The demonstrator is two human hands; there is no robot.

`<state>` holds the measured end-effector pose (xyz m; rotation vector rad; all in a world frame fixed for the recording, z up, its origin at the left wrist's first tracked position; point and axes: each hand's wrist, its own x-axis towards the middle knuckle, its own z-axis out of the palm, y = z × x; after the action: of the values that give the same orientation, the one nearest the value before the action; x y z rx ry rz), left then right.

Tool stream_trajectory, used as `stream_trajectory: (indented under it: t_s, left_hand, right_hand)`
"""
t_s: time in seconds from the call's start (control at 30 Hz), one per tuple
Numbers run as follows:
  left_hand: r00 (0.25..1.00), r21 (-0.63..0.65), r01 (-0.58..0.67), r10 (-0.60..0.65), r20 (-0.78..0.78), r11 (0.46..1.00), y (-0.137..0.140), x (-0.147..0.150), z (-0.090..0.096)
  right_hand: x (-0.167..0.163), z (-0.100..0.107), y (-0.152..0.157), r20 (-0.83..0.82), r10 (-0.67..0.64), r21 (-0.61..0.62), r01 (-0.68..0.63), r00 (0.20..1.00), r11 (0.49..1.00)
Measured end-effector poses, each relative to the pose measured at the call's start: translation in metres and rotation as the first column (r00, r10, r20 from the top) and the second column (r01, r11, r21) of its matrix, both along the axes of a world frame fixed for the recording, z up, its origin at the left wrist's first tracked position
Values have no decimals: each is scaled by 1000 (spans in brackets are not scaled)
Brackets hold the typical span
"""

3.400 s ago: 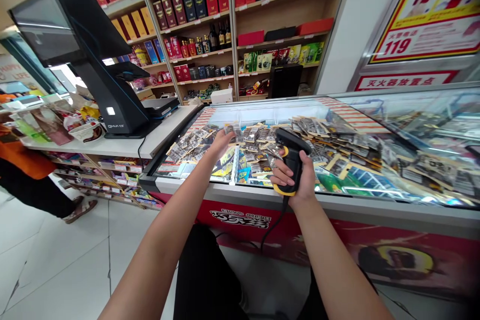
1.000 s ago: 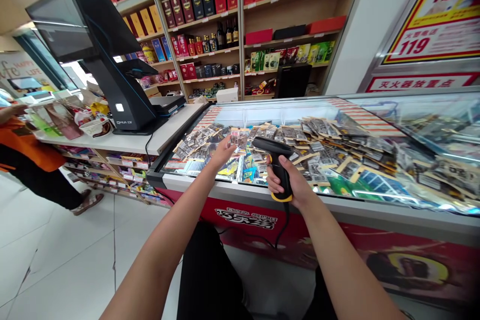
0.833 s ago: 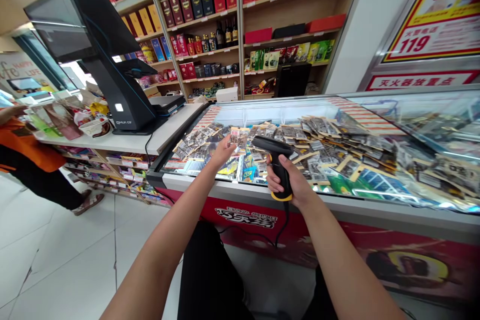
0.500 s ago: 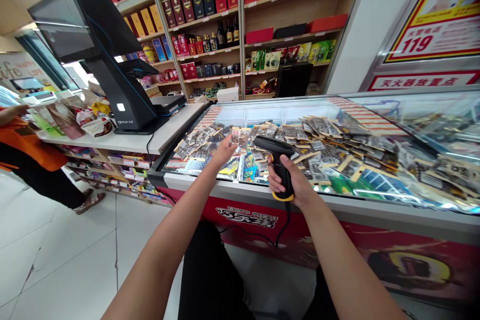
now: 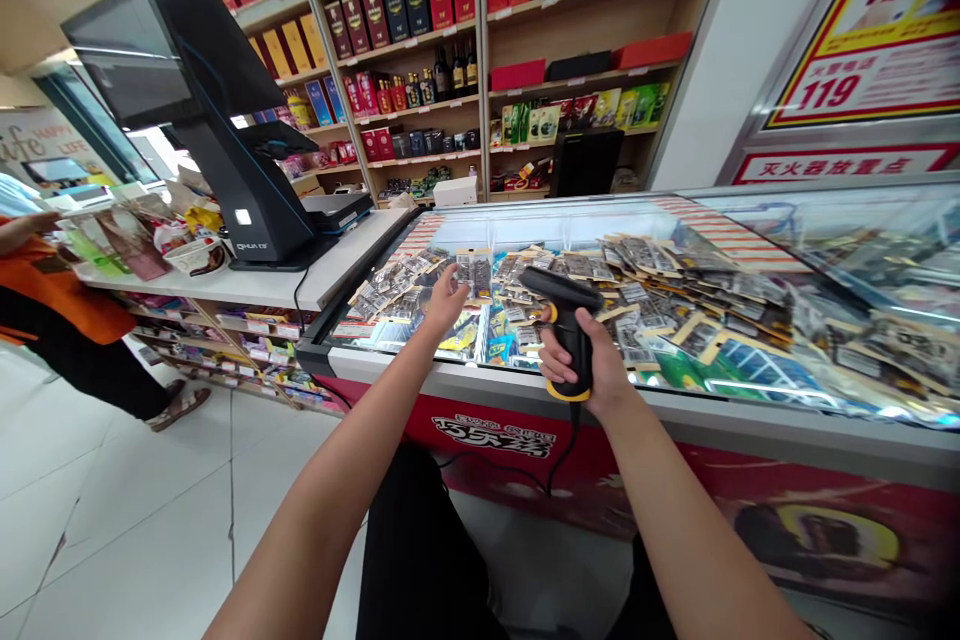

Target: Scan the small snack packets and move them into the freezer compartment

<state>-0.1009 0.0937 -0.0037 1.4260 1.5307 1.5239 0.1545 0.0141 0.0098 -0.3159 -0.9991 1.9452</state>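
My right hand point(image 5: 589, 360) is wrapped round the grip of a black and yellow barcode scanner point(image 5: 574, 340). The scanner's head points left, and its cable hangs down in front of the freezer. At the left, my left hand point(image 5: 447, 300) has its fingers closed at the left edge of a small flat snack packet point(image 5: 475, 272), dark and clear with tan edges. The fingertips are partly hidden behind it. Beneath both hands is the glass top of a chest freezer point(image 5: 525, 210), where many similar packets point(image 5: 645, 260) lie in a loose pile.
A black checkout screen point(image 5: 240, 130) stands on a white counter point(image 5: 330, 260) at the left. A person in orange point(image 5: 67, 280) is beside that counter. Shelves of boxed bottles point(image 5: 405, 10) line the back wall. A red and yellow sign point(image 5: 870, 40) hangs at the right.
The packet at my left hand now shows a greyish face instead of its red label, and sits slightly higher and farther left. The scanner has shifted a little to the right.
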Motion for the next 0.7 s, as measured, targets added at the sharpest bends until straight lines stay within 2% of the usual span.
stream_trajectory:
  t_s: [0.1,0.23,0.3,0.4,0.47,0.57,0.63,0.7]
  left_hand:
    - [996,-77,-12,19,90,997,1,7,15]
    - [999,-116,42,-38,35,992,16,34,45]
    - [997,-100,60,-65,-41,993,30,55,59]
    - [967,-120,59,-87,-239,991,52,87,74]
    - [909,-182,73,-140,-392,981,62,105,79]
    - [766,-229,79,-206,-608,970,67,121,78]
    - [664,-207,55,-191,-723,977,64,123,74]
    - [592,-165,8,-137,-794,986,58,120,69]
  right_hand:
    - [8,0,2,-165,-78,-79,65,983,995]
    - [12,-1,6,-265,-127,-150,89,956,985]
    - [11,-2,6,-270,-124,-153,85,955,985]
    - [10,-3,6,-279,-113,-161,69,954,984]
    - [10,-3,6,-292,-111,-177,61,950,982]
    - [11,-3,6,-304,-112,-202,51,946,978]
    - [11,-3,7,-307,-113,-214,47,945,976]
    - [10,-3,7,-306,-110,-218,43,946,975]
